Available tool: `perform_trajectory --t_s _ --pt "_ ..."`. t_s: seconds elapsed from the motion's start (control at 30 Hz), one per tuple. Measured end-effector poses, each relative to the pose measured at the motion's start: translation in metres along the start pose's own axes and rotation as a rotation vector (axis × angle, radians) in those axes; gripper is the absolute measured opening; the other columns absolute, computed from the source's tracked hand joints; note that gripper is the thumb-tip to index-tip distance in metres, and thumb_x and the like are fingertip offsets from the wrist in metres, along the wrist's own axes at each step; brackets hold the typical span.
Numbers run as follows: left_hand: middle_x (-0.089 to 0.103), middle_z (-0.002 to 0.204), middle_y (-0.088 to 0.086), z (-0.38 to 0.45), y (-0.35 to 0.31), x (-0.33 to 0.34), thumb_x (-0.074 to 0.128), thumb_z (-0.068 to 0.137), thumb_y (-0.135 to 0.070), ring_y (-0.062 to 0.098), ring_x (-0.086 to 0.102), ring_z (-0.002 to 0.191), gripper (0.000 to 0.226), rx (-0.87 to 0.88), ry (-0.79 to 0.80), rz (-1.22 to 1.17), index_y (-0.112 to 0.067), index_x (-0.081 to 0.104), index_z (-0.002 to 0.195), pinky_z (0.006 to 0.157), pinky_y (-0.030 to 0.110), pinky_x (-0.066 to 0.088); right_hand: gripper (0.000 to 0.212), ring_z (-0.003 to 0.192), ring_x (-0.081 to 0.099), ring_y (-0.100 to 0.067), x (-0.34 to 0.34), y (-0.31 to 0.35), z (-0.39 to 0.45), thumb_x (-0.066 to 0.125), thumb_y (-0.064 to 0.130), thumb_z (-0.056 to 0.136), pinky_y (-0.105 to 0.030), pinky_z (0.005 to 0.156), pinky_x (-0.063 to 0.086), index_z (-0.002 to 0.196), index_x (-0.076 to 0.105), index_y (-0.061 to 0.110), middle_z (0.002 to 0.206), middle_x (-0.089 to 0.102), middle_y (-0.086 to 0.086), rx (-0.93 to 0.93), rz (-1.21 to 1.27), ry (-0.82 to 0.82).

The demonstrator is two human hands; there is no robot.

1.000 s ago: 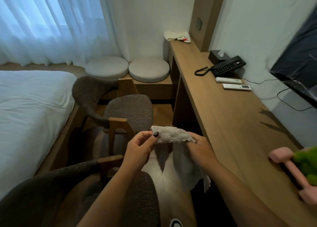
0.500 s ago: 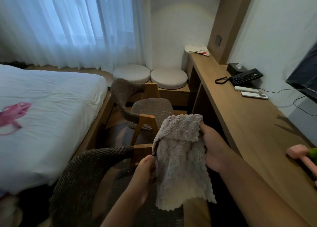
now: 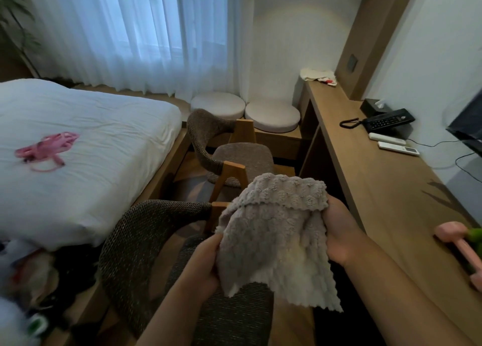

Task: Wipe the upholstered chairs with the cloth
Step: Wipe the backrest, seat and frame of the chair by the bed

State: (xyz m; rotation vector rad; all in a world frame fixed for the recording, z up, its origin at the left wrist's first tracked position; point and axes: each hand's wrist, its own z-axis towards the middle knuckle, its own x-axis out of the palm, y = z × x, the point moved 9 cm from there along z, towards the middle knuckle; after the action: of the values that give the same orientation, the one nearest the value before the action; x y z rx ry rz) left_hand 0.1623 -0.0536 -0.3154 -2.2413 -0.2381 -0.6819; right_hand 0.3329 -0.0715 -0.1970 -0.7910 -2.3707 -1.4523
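Grey, waffle-textured fleece cloth (image 3: 273, 241) hangs spread between two hands above the seat of the nearer chair. Its top edge is folded over, and its lower part looks paler, almost cream. The left hand (image 3: 206, 264) pinches the cloth's left edge, fingers curled into the fabric; the right hand (image 3: 341, 236) grips the right edge near the fold, fingers tucked behind the cloth.

Two upholstered chairs with brown-grey woven fabric and light wooden legs stand between bed and desk: the nearer chair (image 3: 146, 244) directly under the hands, its curved back sweeping left, and the farther chair (image 3: 242, 157) beyond it, drawn up by the desk's open side.

Two round white seat cushions (image 3: 245, 112) lie side by side on a low wooden ledge under the sheer white curtain (image 3: 130, 35).

One long wooden desk (image 3: 378, 189) runs along the right wall. Toward its far end sit one black telephone (image 3: 388, 119), one black tissue box (image 3: 374, 106) and two white remote controls (image 3: 393, 143); no writing on them is legible. At the far corner lies a crumpled white cloth with red marks (image 3: 319, 75). At the desk's near right edge rests one pink dumbbell (image 3: 459, 244) touching something green.

One white bed (image 3: 78, 150) fills the left, with a tangled pink cord (image 3: 47, 150) on its sheet.
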Motion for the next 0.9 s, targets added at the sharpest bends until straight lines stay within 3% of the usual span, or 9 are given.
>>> perform_trajectory --t_s 0.1,0.2,0.33,0.43,0.57,0.63,0.73,0.8,0.9 --pt "0.069 0.112 0.019 -0.013 -0.02 -0.011 0.062 0.085 -0.023 0.033 0.066 0.105 0.038 0.138 -0.071 -0.028 -0.009 0.064 0.121 0.086 0.044 0.052 0.047 0.092 0.07 -0.03 -0.018 -0.002 -0.015 0.04 0.039 0.096 -0.04 0.077 0.051 0.106 0.072 0.007 0.108 0.07 -0.017 0.01 -0.018 -0.053" --pt "0.067 0.117 0.018 -0.03 -0.041 -0.011 0.067 0.08 -0.024 0.033 0.065 0.108 0.044 0.258 -0.02 -0.065 -0.011 0.063 0.123 0.089 0.046 0.051 0.046 0.101 0.066 -0.034 -0.034 -0.004 -0.029 0.04 0.039 0.096 -0.042 0.082 0.048 0.111 0.069 0.007 0.11 0.069 -0.019 0.003 -0.048 -0.114" --pt "0.07 0.094 0.017 -0.049 -0.064 -0.015 0.057 0.094 -0.017 0.026 0.07 0.083 0.017 0.418 -0.068 0.108 -0.011 0.069 0.104 0.071 0.035 0.056 0.034 0.104 0.063 -0.034 -0.05 -0.008 -0.046 0.05 0.032 0.094 -0.041 0.082 0.051 0.113 0.067 0.009 0.111 0.068 -0.019 -0.04 -0.182 -0.182" --pt "0.065 0.105 0.022 -0.059 -0.081 -0.023 0.059 0.094 -0.019 0.039 0.064 0.097 0.014 0.49 -0.202 0.297 -0.017 0.07 0.102 0.085 0.051 0.052 0.025 0.102 0.062 -0.022 -0.041 0.005 -0.054 0.051 0.019 0.095 -0.034 0.075 0.053 0.115 0.064 0.027 0.112 0.065 -0.004 -0.21 -0.518 -0.24" --pt "0.064 0.103 0.019 -0.061 -0.106 -0.034 0.06 0.083 -0.049 0.04 0.062 0.1 0.022 0.521 -0.304 0.296 -0.03 0.068 0.089 0.089 0.064 0.049 0.033 0.078 0.068 -0.012 -0.01 0.015 -0.06 0.048 0.001 0.092 -0.026 0.066 0.051 0.081 0.073 0.018 0.086 0.071 -0.003 -0.389 -0.693 -0.272" --pt "0.064 0.102 0.012 -0.064 -0.126 -0.036 0.057 0.088 -0.046 0.032 0.062 0.099 0.021 0.565 -0.3 0.333 -0.028 0.066 0.095 0.088 0.058 0.052 0.036 0.074 0.067 -0.018 0.006 0.013 -0.057 0.046 0.0 0.092 -0.03 0.066 0.052 0.07 0.071 0.014 0.075 0.07 -0.007 -0.426 -0.68 -0.277" --pt "0.063 0.101 0.005 -0.068 -0.159 -0.047 0.053 0.097 -0.031 0.019 0.059 0.095 0.023 0.645 -0.313 0.412 -0.014 0.061 0.11 0.079 0.036 0.051 0.026 0.068 0.062 -0.017 0.035 0.0 -0.05 0.049 0.011 0.094 -0.022 0.053 0.048 0.073 0.064 0.013 0.07 0.065 -0.006 -0.42 -0.605 -0.324" --pt "0.062 0.104 0.003 -0.071 -0.179 -0.067 0.053 0.097 -0.031 0.017 0.058 0.095 0.025 0.657 -0.331 0.443 -0.013 0.06 0.113 0.08 0.033 0.049 0.021 0.066 0.061 -0.012 0.056 -0.011 -0.04 0.052 0.018 0.094 -0.018 0.048 0.044 0.076 0.063 0.018 0.073 0.064 -0.001 -0.416 -0.571 -0.372" --pt "0.064 0.103 0.005 -0.075 -0.214 -0.112 0.051 0.097 -0.034 0.02 0.059 0.094 0.03 0.652 -0.375 0.486 -0.011 0.061 0.114 0.084 0.037 0.05 0.023 0.074 0.064 -0.019 0.088 -0.032 -0.018 0.054 0.031 0.094 -0.025 0.056 0.044 0.085 0.068 0.014 0.081 0.068 -0.006 -0.393 -0.536 -0.438"
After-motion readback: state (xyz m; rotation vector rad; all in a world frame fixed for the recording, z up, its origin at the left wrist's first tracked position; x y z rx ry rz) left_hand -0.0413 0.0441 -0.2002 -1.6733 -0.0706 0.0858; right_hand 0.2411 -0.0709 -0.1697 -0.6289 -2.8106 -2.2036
